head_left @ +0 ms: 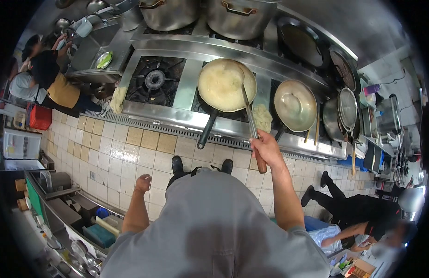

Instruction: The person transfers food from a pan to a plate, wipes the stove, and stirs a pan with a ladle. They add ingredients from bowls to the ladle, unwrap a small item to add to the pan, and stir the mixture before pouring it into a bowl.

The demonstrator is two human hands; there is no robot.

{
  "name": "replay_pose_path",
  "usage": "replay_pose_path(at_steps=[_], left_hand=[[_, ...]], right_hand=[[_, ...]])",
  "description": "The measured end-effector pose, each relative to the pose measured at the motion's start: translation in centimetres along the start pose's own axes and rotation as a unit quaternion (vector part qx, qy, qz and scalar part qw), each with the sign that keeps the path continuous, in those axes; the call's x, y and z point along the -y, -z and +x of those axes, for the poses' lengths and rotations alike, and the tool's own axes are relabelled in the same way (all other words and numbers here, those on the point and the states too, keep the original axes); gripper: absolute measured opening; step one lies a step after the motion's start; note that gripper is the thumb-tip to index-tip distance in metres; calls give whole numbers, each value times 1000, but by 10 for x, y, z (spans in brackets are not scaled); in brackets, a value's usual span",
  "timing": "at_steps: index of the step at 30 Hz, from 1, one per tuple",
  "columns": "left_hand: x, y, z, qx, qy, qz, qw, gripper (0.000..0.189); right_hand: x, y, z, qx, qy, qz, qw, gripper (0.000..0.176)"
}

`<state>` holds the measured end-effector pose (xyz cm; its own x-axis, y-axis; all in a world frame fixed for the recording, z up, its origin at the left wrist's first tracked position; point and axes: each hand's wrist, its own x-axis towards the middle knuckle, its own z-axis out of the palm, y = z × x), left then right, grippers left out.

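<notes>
Presently, right hand (266,149): clamped on wooden-handled ladle (249,113).
Left hand (143,183): loosely curled.
Ladle, ahead of right hand: probably stiff, light; grip handle (261,165).

floor (117,160): white-and-tan tiles | wall (332,21): grey metal | sink (82,52): steel

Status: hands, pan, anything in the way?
Right hand gripping ladle, dipped in pan. Left hand looks empty. Pan on stove, pale frothy liquid inside. Nothing visibly blocking ladle; cloth beside pan.
</notes>
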<state>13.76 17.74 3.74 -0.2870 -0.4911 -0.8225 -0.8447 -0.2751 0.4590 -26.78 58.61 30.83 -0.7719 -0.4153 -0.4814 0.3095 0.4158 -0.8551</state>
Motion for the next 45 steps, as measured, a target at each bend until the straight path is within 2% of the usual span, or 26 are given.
replay_pose_path(at_steps=[3,8,9,11,15,17,23,27,29,30,32,33,35,36,38,42,45], left_hand=[[6,2,0,7,14,20,1000,46],[14,3,3,12,29,48,998,48],[15,2,2,2,14,32,999,46],[17,1,1,-8,2,16,1000,43],[8,-2,-1,-5,-2,21,1000,44],[3,-5,-2,-9,-2,22,1000,44],[0,-3,3,-3,-24,11,1000,45],[7,1,-1,-6,-10,8,1000,45],[14,2,-1,-12,-1,10,1000,45],[18,2,-1,-9,1,2,1000,45],[26,3,1,-6,4,-7,1000,46],[28,4,-1,-4,10,-1,1000,46],[29,3,-2,-2,15,1,1000,46],[31,3,1,-1,19,5,1000,46],[36,4,4,-1,24,10,1000,46],[35,6,8,-9,4,-6,1000,46],[21,7,-3,-17,3,-4,1000,46]], right_hand=[[-7,-2,-5,37,-19,59,997,15],[-10,0,-22,77,-74,192,976,22],[-7,-1,-26,77,-76,191,976,22],[1,-5,-34,84,-104,279,951,27],[2,-10,-34,100,-108,313,938,34],[1,-13,-31,117,-114,373,913,35],[-3,-19,-29,131,-106,407,898,37],[-2,-16,-36,144,-94,416,893,37],[1,-14,-42,112,-83,329,934,37],[-3,-14,-44,112,-83,329,934,37],[-13,-15,-46,79,-47,171,981,37],[-12,-16,-50,79,-47,171,981,37],[1,-19,-58,9,-29,-22,999,27],[7,-18,-60,9,-26,-23,999,27],[16,-18,-66,-22,-7,-111,994,32],[34,-9,-81,1,10,-112,994,36],[29,-7,-83,29,-12,-127,991,39]])
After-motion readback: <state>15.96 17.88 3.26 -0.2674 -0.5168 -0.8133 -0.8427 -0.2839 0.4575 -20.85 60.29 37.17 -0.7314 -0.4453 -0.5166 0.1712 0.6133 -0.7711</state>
